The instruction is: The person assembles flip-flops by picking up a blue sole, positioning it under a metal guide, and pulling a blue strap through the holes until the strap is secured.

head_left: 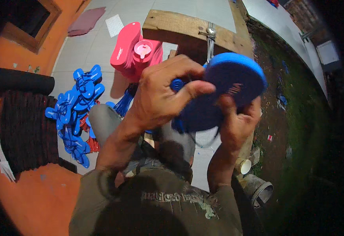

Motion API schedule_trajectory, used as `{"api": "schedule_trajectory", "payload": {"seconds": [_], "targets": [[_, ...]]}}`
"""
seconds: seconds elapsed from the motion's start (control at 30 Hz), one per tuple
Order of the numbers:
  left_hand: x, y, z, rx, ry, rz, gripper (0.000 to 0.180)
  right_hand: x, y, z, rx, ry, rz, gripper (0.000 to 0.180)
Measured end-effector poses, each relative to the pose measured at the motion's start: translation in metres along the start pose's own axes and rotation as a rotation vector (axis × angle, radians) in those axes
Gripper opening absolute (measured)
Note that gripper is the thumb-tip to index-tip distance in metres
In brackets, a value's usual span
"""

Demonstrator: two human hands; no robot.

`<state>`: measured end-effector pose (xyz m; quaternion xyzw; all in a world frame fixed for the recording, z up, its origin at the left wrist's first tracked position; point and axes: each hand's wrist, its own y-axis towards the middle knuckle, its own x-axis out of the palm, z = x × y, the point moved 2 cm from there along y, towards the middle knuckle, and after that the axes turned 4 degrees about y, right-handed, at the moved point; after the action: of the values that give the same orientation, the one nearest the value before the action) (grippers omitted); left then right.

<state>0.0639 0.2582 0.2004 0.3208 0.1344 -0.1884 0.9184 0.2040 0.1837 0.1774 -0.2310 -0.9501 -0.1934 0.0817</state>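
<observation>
Landmark: the blue sandal sole (235,84), held up in front of the chest, above the knees.

Nearest, below the sole and to its right: a small white cup (244,166) and a grey pipe mouth (263,191) on the ground by the right forearm. What the cup or pipe hold cannot be made out.

Left hand (162,92): grip closed, fingers curled over the sole's left edge, thumb stretched across its face. It pinches a blue strap plug (177,84) against the sole. Right hand (237,118): grip closed on the sole's lower right edge, thumb on the face, fingers wrapped behind.

The sole itself: thick blue foam, rounded end pointing up and right, bent a little between the two hands, a faint pale mark on its upper face. Its lower half sits in shadow.

Left of the sole, on the tiled floor: a heap of blue straps (75,110), with a few red ones underneath. Further left, a dark stack of flat sheets (24,133) against the orange wall.

Beyond the sole, up and left: a stack of pink soles (126,49) with a pink round lid (142,50) resting on them.

Directly behind the sole: a rough wooden worktop (179,27) with a metal tool (210,37) fixed upright on it.

Far right of the sole: dirt and grass strip.
</observation>
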Motion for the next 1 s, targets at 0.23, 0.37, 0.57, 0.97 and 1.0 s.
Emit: {"api": "schedule_trajectory", "payload": {"seconds": [0.23,0.37,0.57,0.97,1.0], "targets": [[0.013,-0.042,-0.018,0.092,0.000,-0.020,0.021,-0.018,-0.017,0.018,-0.211,-0.229,-0.289,0.037],[0.009,-0.055,-0.010,0.414,-0.053,0.000,0.023,-0.016,-0.019,0.013,-0.492,-0.064,-0.434,0.025],[0.010,-0.045,-0.010,0.436,-0.129,0.079,0.022,-0.011,-0.003,0.005,-0.575,-0.193,-0.421,0.023],[0.016,-0.028,-0.021,0.368,-0.057,0.085,0.016,-0.014,0.015,0.013,-0.493,-0.154,-0.465,0.014],[0.012,-0.027,-0.015,0.329,0.006,0.084,0.014,-0.015,0.021,0.010,-0.469,-0.149,-0.517,0.013]]}}
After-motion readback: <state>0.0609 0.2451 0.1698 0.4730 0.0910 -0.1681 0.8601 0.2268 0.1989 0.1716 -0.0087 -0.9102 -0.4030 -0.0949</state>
